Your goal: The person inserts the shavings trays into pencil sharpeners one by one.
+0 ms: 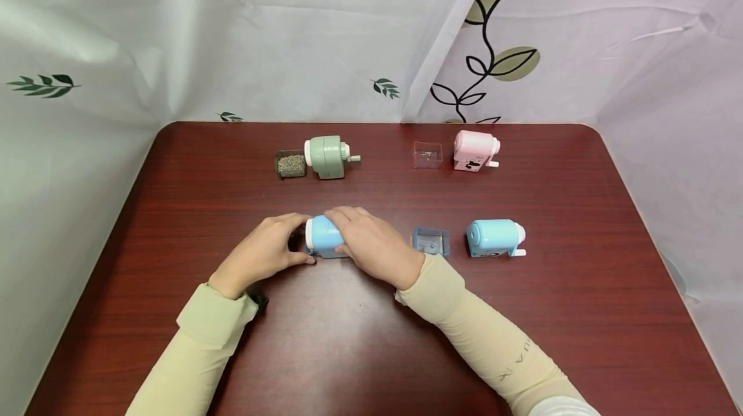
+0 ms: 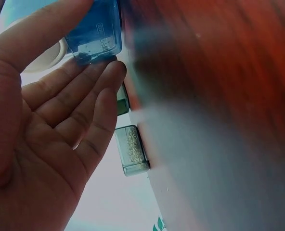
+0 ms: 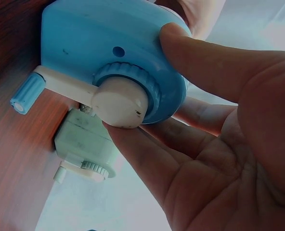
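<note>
A blue crank pencil sharpener with a white front ring stands on the table, between both hands. My right hand grips its body from behind and above, thumb on one side and fingers on the other. In the right wrist view its white crank arm and blue knob show free of the fingers. My left hand is at the front end, thumb and fingertips pinching the translucent blue shavings drawer low on the sharpener. The drawer's far part is hidden in the left wrist view.
Behind stand a green sharpener beside its drawer of shavings, and a pink sharpener beside a clear drawer. To the right are a light blue sharpener and a blue drawer. A white curtain borders the table.
</note>
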The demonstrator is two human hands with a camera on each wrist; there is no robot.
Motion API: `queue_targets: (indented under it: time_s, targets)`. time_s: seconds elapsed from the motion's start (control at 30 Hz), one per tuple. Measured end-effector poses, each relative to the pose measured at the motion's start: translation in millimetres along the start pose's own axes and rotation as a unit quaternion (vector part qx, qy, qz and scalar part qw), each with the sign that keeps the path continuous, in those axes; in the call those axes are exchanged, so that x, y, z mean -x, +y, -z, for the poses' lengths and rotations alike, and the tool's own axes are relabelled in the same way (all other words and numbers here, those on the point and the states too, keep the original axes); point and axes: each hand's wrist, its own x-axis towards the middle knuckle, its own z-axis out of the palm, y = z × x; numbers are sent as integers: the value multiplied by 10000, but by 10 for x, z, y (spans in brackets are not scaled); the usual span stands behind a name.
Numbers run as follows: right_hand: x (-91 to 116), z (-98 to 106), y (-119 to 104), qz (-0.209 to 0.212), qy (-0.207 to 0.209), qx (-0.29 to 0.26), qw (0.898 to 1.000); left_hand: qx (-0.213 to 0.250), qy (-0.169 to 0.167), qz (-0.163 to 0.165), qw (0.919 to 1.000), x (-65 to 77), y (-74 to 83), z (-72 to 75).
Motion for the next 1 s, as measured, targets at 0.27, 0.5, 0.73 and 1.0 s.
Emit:
queue_targets:
  time_s: [0.27,0.5,0.73,1.0]
  targets:
    - [1,-2,-1,-32,-10,17,10000,16,-28,-11,10000,-11,18,-6]
    - [-3,6,-4,-43,-33,35,10000,41,-31,-38,10000,-31,32,-8]
    - [-7,4,1,12,-27,48,10000,103,-76,2,9999,-44,36,-17]
    - [-9,1,4,-4,-49,64,10000,91,-63,4,9999,-63,28,-25]
